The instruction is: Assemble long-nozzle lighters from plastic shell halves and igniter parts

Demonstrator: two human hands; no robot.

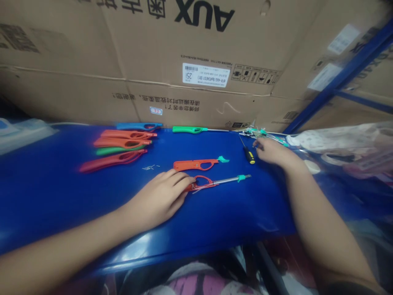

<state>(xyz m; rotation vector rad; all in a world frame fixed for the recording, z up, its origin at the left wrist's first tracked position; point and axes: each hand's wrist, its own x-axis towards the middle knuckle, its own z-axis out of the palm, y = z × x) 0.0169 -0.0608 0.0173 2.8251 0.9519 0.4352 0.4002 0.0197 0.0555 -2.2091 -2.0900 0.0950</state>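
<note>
My left hand (162,190) lies over the handle of an orange-red lighter (211,181) on the blue surface (215,217), its fingers close together and bent over the grip, though how tightly they hold I cannot tell; the lighter's ring and metal tube point to the right, a teal piece (241,178) sitting near the tip and thin wires showing beside the ring. My right hand (272,150) reaches to the far right of it, fingers curled just beside a black-and-yellow screwdriver (249,155), and whether they pinch anything I cannot tell. Just beyond the lighter lies an orange casing (196,164) with a teal trigger (223,159) at its right end, and a few thin pale pins (150,167) are scattered near its left. Beyond my right fingers, small parts with teal bits are heaped in a pile (250,132), next to a green lighter (188,129) whose metal tube points toward them. To the left, blue, orange, green and red handles (112,161) lie in a close row, and an upside-down AUX carton (147,53) stands along the surface's far edge
</note>
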